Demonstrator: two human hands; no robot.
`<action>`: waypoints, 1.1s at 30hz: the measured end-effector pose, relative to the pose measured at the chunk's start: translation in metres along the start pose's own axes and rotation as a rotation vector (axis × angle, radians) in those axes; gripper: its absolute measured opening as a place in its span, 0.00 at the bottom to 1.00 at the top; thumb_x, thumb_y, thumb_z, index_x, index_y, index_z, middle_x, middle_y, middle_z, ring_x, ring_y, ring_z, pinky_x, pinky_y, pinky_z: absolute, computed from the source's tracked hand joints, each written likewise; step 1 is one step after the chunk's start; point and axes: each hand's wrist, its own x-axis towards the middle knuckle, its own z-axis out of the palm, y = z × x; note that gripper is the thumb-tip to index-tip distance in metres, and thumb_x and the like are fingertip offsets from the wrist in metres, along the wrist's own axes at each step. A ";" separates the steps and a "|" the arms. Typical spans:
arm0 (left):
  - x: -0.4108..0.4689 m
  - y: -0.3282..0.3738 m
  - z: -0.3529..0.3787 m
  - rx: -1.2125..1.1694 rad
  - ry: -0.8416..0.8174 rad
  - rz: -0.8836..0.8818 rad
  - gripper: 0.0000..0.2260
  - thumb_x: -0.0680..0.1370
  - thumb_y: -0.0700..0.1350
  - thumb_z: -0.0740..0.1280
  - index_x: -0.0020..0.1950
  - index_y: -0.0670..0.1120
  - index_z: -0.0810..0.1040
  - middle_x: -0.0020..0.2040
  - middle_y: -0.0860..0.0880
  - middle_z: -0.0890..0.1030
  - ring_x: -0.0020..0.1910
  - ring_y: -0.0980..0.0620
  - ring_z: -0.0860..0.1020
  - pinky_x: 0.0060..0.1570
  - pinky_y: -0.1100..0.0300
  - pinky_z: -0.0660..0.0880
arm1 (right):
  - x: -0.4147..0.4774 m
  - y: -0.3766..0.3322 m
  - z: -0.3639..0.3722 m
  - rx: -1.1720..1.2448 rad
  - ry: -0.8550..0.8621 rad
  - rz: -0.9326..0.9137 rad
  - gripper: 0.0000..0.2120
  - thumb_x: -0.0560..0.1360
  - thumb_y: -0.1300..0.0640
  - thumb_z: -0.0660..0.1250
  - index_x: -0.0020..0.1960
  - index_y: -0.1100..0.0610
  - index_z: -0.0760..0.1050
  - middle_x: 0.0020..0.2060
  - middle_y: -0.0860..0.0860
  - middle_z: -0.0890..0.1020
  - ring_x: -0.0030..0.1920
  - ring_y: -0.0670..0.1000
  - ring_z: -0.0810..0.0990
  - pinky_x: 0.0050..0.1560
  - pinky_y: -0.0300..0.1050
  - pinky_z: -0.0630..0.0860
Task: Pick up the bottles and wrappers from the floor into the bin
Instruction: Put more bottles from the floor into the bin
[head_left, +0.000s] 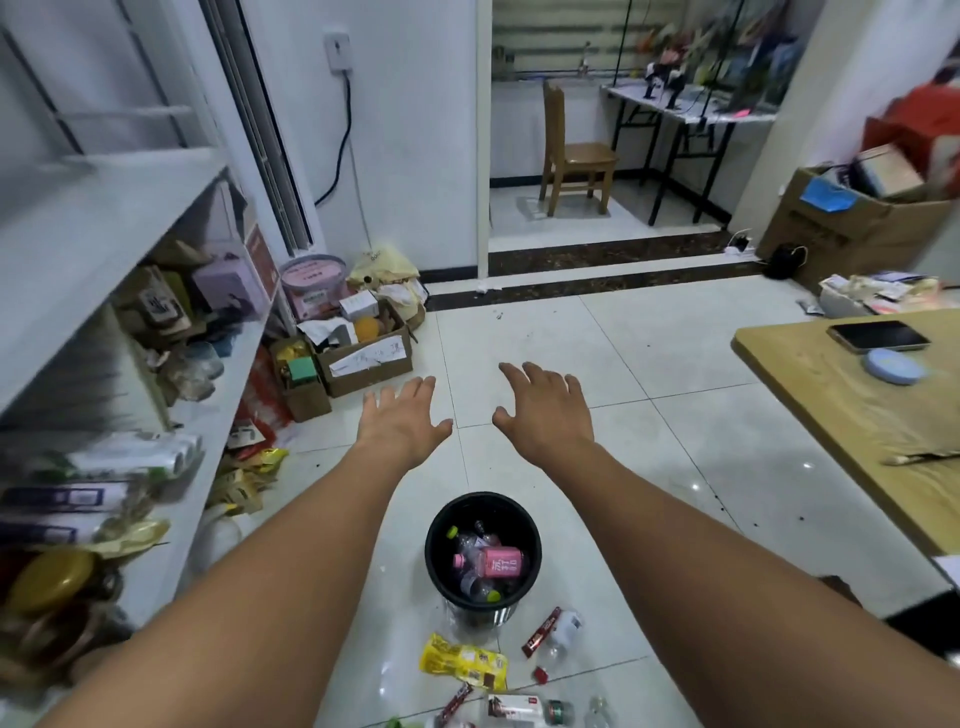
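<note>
Both hands are being held out empty, fingers spread: left hand (402, 423), right hand (545, 410), above bare floor beyond the bin (435, 551). Bin is already holding bottles. Yellow wrapper (462, 660), red wrapper (540, 631) and clear bottle (524, 711) are lying just before it. Between pickups, likely; reaching back down is being called for next.

Two bare arms, no sleeves

The left hand (402, 418) and right hand (545, 410) are uncovered, as are both forearms as far as the frame's lower edge; no cloth shows anywhere on them.
</note>
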 end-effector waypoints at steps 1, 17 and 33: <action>-0.012 -0.001 -0.014 0.002 0.005 -0.004 0.29 0.80 0.58 0.55 0.77 0.49 0.52 0.77 0.49 0.57 0.74 0.44 0.58 0.73 0.45 0.49 | -0.011 -0.004 -0.013 0.002 -0.002 0.003 0.28 0.79 0.47 0.55 0.78 0.49 0.52 0.75 0.52 0.60 0.73 0.56 0.60 0.75 0.54 0.50; -0.213 0.018 -0.087 -0.016 0.007 -0.043 0.30 0.79 0.58 0.57 0.77 0.48 0.52 0.76 0.47 0.59 0.75 0.45 0.57 0.74 0.44 0.50 | -0.197 -0.007 -0.105 0.038 -0.038 -0.007 0.29 0.79 0.47 0.56 0.77 0.48 0.53 0.74 0.52 0.62 0.71 0.57 0.64 0.72 0.53 0.55; -0.345 0.076 -0.056 0.028 0.000 -0.060 0.31 0.79 0.59 0.57 0.77 0.48 0.51 0.77 0.47 0.58 0.75 0.44 0.56 0.73 0.43 0.51 | -0.330 0.042 -0.105 0.052 -0.028 -0.013 0.29 0.78 0.47 0.57 0.77 0.48 0.55 0.73 0.53 0.64 0.70 0.57 0.65 0.70 0.54 0.57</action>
